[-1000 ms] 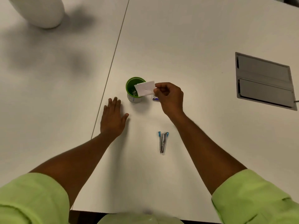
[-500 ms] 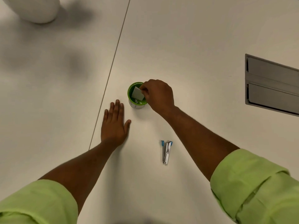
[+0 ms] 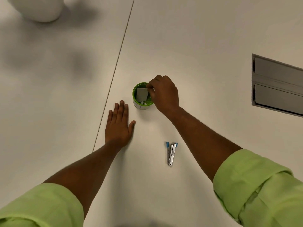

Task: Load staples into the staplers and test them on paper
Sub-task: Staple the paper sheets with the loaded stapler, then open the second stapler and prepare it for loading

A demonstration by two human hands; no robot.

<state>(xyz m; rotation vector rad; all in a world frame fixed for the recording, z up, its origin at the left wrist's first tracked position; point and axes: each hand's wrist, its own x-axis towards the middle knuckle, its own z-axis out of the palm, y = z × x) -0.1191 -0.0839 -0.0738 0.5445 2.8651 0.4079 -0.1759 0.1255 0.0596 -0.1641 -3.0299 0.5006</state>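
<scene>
A small green cup (image 3: 136, 102) stands on the white table (image 3: 196, 46), with small white bits at its bottom. My right hand (image 3: 164, 94) is at the cup's right rim and pinches a small slip of paper (image 3: 142, 96) that stands inside the cup. Flat on the table just left of the cup lies my left hand (image 3: 118, 126), fingers straight and holding nothing. A small metal stapler (image 3: 171, 153) with blue tips lies on the table nearer to me, between my forearms, with its arms slightly spread.
A grey recessed cable hatch (image 3: 277, 86) is set into the table at the right. A seam (image 3: 114, 71) between two tabletops runs diagonally past my left hand. A white rounded object (image 3: 41, 9) stands at the far left corner.
My right hand has carried the paper slip from above the cup's right side down into the cup. My left hand has stayed flat on the table.
</scene>
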